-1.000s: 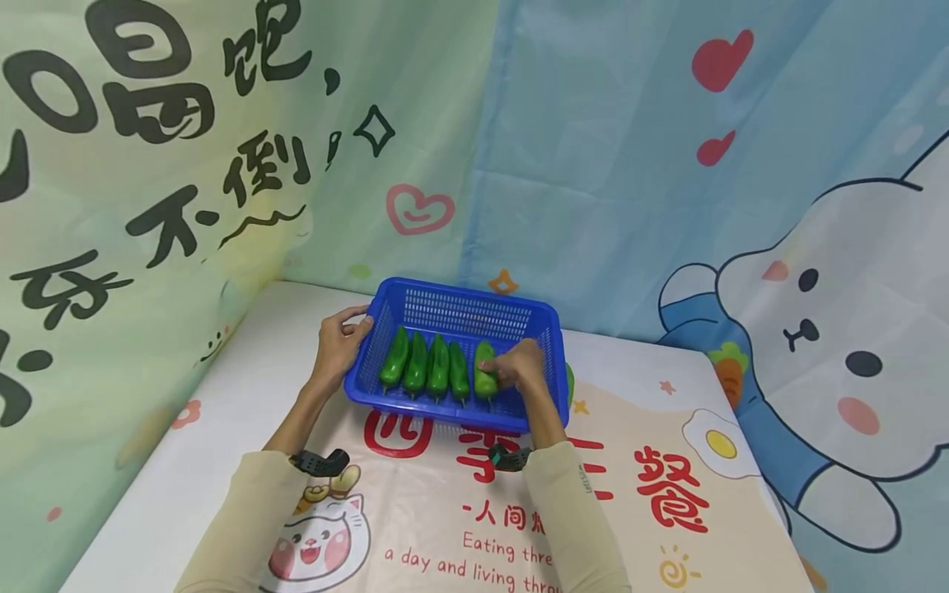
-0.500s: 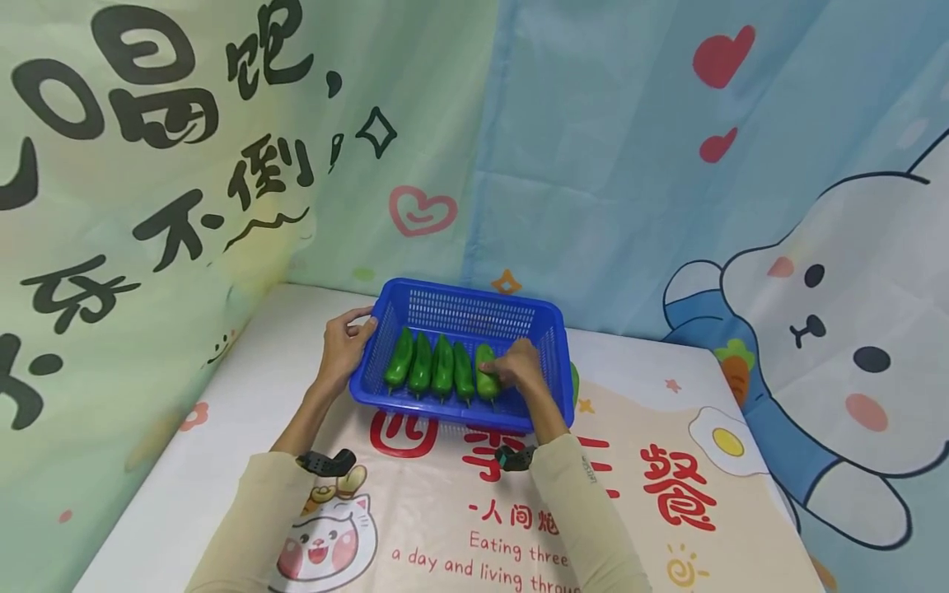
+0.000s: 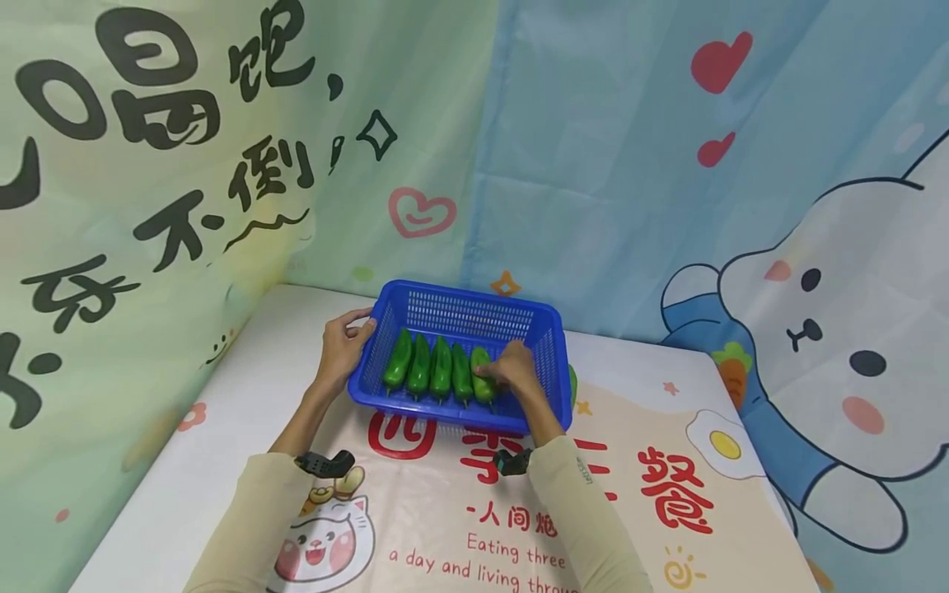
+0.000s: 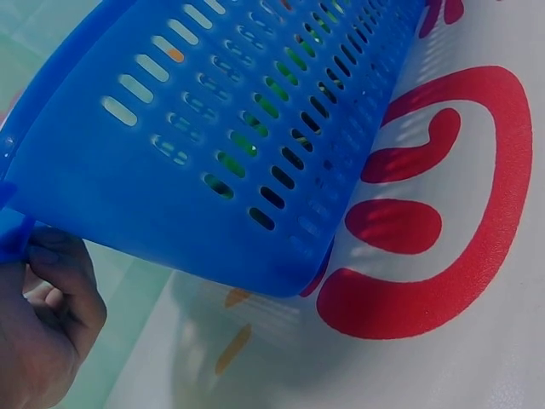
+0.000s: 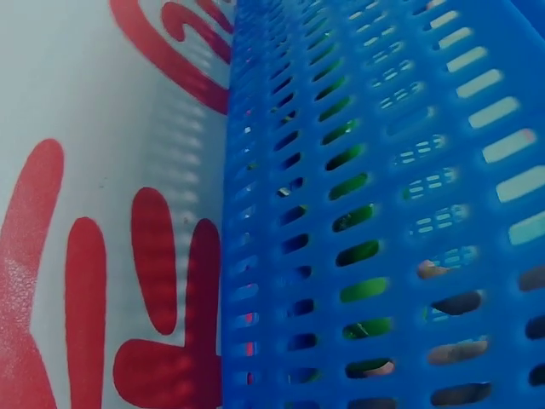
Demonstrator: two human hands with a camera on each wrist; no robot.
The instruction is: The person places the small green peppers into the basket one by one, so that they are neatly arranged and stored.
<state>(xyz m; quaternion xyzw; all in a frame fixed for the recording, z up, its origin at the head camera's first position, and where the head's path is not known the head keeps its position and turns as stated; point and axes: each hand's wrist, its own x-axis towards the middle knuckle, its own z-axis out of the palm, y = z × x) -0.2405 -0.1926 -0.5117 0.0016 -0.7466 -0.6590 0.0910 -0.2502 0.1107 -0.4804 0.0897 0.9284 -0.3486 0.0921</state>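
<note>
A blue plastic basket (image 3: 474,417) stands on the table with several green peppers (image 3: 441,368) lying side by side in it, stems toward the person. My left hand (image 3: 343,350) grips the basket's left rim; the left wrist view shows the fingers (image 4: 75,285) curled at the rim's corner. Inside the basket, my right hand (image 3: 515,366) holds the rightmost, lighter green pepper (image 3: 481,362), thumb lying across it. This pepper sits close beside its neighbour (image 3: 461,375). In the right wrist view, the basket wall (image 5: 400,213) hides most of that hand, with bits of finger and green showing through the slots.
A printed cloth (image 3: 511,543) with red characters covers part of the white table (image 3: 185,461). A decorated curtain (image 3: 593,206) hangs right behind the basket. Something green (image 3: 572,384) peeks out at the basket's right side.
My right hand has shifted slightly left with the rightmost pepper, narrowing the gap to its neighbour. The left hand stays on the rim.
</note>
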